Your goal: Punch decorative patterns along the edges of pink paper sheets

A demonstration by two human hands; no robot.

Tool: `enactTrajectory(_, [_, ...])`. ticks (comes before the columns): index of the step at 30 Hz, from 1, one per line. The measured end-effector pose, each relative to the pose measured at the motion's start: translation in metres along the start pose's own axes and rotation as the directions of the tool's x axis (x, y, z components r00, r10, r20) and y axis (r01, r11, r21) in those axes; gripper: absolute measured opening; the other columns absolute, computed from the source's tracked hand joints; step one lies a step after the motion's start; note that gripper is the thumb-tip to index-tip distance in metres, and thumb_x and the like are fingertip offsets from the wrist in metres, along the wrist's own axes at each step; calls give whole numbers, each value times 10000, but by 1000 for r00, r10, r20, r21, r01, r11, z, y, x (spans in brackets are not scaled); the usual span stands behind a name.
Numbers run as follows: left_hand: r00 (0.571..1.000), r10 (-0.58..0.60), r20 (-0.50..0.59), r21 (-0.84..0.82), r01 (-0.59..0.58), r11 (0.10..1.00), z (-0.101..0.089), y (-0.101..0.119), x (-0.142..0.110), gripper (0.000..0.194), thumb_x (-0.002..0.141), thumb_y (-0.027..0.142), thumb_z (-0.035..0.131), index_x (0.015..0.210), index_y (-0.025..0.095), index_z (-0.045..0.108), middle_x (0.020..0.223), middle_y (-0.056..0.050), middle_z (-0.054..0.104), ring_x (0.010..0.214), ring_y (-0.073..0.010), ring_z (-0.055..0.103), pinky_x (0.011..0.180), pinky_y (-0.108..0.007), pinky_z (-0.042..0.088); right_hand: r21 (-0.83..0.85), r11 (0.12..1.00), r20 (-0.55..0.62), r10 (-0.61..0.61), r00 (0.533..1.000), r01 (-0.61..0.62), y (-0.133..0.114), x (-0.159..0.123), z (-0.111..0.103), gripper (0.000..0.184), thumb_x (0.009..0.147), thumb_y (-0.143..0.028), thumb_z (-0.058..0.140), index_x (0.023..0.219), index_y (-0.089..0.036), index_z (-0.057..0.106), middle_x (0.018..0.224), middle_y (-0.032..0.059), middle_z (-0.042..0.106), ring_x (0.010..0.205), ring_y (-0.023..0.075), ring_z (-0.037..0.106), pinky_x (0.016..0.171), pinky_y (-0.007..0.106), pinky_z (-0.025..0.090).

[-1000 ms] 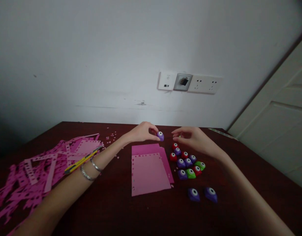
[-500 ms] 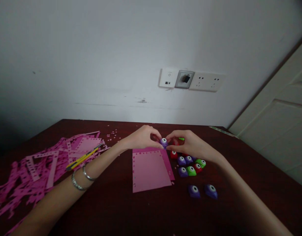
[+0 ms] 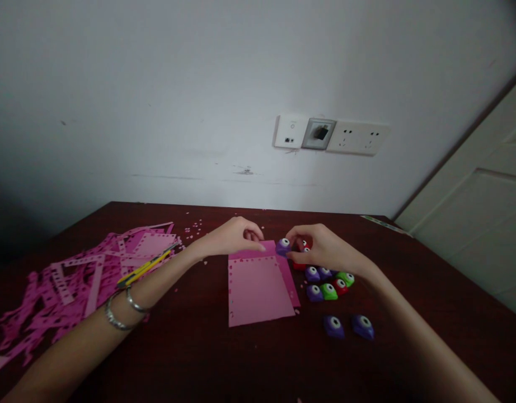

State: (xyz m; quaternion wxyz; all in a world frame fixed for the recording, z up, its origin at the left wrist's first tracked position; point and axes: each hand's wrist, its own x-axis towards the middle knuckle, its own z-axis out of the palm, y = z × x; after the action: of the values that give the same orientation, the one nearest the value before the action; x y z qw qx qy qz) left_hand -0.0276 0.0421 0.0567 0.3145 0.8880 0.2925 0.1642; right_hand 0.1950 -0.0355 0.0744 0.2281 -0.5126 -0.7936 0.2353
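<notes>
My right hand (image 3: pixel 310 243) pinches a purple craft punch (image 3: pixel 283 246) with a white round top, at the upper right corner of the pink paper. To its left, my left hand (image 3: pixel 239 235) is empty, thumb and fingers apart, over the top edge of a darker pink sheet (image 3: pixel 289 280). A lighter pink sheet (image 3: pixel 260 291) overlaps it, with small punched shapes along its top and left edges. Beside the sheets are more punches: a green one (image 3: pixel 328 291), a red one (image 3: pixel 340 287) and several purple ones (image 3: pixel 314 293). Some red ones are partly hidden behind my right hand.
A heap of punched pink paper strips (image 3: pixel 77 280) covers the table's left side, with a yellow cutter knife (image 3: pixel 142 268) on it. Tiny paper bits (image 3: pixel 195 225) lie behind. Two purple punches (image 3: pixel 362 326) stand apart nearer me. A wall with sockets (image 3: pixel 357 138) rises behind the table.
My left hand has let go of the purple punch and drawn left. My right hand keeps the punch, which is now slightly further right. The view has shifted slightly.
</notes>
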Motion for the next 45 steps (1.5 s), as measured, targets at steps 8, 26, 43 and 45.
enactTrajectory(8, [957, -266, 117, 233, 234, 944, 7, -61, -14, 53, 595, 183, 633, 627, 155, 665, 578, 1, 640, 514, -98, 534, 490, -197, 361, 342, 914, 107, 190, 976, -216, 21, -1, -13, 266, 701, -306, 623, 920, -159, 589, 741, 12, 595, 523, 89, 508, 424, 206, 434])
enactTrajectory(26, [949, -272, 162, 224, 233, 946, 19, -83, -11, 55, 590, 217, 650, 611, 169, 666, 578, 0, 635, 536, -112, 541, 513, -210, 357, 201, 941, 155, 244, 957, -272, 48, 6, -3, 265, 721, -304, 616, 935, -149, 629, 758, 45, 628, 506, 104, 546, 443, 246, 492])
enactTrajectory(43, [920, -263, 290, -143, 313, 939, -1, -86, -10, 169, 595, 280, 667, 694, 145, 694, 622, -29, 653, 564, -110, 511, 546, -232, 356, 198, 944, 200, 224, 954, -263, 52, 7, -1, 234, 706, -237, 590, 912, -135, 630, 725, 28, 605, 504, 81, 504, 411, 202, 472])
enactTrajectory(45, [914, -266, 306, -198, 334, 922, -2, -90, -10, 159, 598, 277, 676, 686, 145, 692, 587, -19, 631, 525, -94, 470, 514, -227, 328, 204, 944, 214, 215, 953, -259, 54, 7, 0, 237, 704, -230, 588, 915, -131, 630, 716, 25, 601, 508, 82, 505, 415, 198, 469])
